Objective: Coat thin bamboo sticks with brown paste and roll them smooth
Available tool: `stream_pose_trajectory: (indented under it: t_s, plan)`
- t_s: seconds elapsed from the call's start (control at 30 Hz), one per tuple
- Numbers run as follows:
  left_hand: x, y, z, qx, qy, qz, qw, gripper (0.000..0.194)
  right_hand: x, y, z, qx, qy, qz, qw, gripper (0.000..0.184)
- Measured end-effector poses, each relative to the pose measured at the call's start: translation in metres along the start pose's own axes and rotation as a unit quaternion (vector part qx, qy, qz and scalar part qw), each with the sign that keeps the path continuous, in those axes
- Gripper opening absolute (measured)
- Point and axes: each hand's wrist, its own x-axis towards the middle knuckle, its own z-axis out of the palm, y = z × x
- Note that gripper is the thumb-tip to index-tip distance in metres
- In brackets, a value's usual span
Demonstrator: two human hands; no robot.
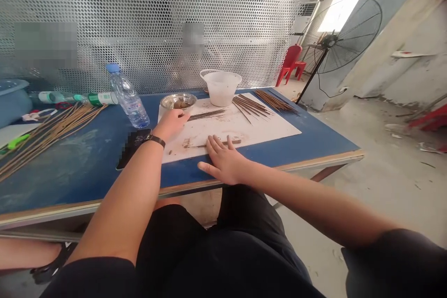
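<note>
My right hand (226, 160) lies flat with fingers spread on the white board (275, 125), over a thin stick with a brown, clay-like coating (234, 142). Part of that stick is under the fingers. My left hand (173, 123), with a dark band at the wrist, has its fingers curled at the near ends of several thin dark sticks (209, 114). Whatever is between those fingertips is hidden. Just behind it, a metal bowl (169, 100) holds brown lumps (180, 104). More brown-coated sticks (253, 106) lie fanned out at the board's right.
A white plastic bucket (221, 88) stands at the board's back edge. On the blue table (80, 158) are a tilted water bottle (131, 102), a dark phone (131, 146), long bare sticks (56, 125) and another brown bundle (274, 101). A perforated metal screen (223, 18) rises behind; a fan (330, 41) stands right.
</note>
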Motion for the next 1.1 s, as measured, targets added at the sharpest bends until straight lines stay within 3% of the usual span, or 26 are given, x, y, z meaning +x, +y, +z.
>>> stream_pose_trajectory:
  t_s: [0.17, 0.27, 0.37, 0.53, 0.63, 0.73, 0.93, 1.0, 1.1]
  plan:
    - [0.0, 0.002, 0.0, 0.005, -0.003, -0.019, 1.0, 0.039, 0.061, 0.024, -0.009, -0.013, -0.01, 0.023, 1.0, 0.101]
    - [-0.001, 0.004, -0.001, 0.011, -0.013, -0.029, 0.999, 0.039, 0.082, 0.034, -0.016, -0.014, -0.02, 0.027, 0.999, 0.096]
    - [-0.002, 0.006, -0.002, 0.009, -0.02, -0.03, 0.999, 0.039, 0.071, 0.034, -0.018, -0.019, -0.029, 0.006, 0.999, 0.098]
    - [-0.001, 0.005, -0.001, 0.02, -0.021, -0.024, 0.999, 0.039, 0.01, 0.017, -0.009, 0.003, -0.019, -0.027, 0.999, 0.108]
    - [-0.001, 0.004, -0.001, 0.017, -0.022, -0.021, 0.999, 0.038, -0.008, 0.014, -0.004, 0.022, -0.014, -0.028, 0.999, 0.11]
    - [0.0, 0.004, -0.002, 0.01, -0.035, -0.025, 0.999, 0.037, 0.005, 0.022, -0.004, 0.022, -0.019, -0.03, 0.999, 0.106]
    - [0.003, 0.002, -0.003, 0.044, -0.048, -0.036, 0.997, 0.038, 0.066, 0.041, -0.017, -0.028, -0.015, 0.024, 0.999, 0.097]
    - [0.003, 0.002, -0.003, 0.043, -0.048, -0.035, 0.997, 0.038, 0.071, 0.041, -0.019, -0.034, -0.014, 0.03, 0.999, 0.096]
    - [0.002, 0.004, -0.003, 0.029, -0.05, -0.043, 0.997, 0.036, 0.054, 0.038, -0.016, -0.035, -0.011, 0.019, 0.999, 0.099]
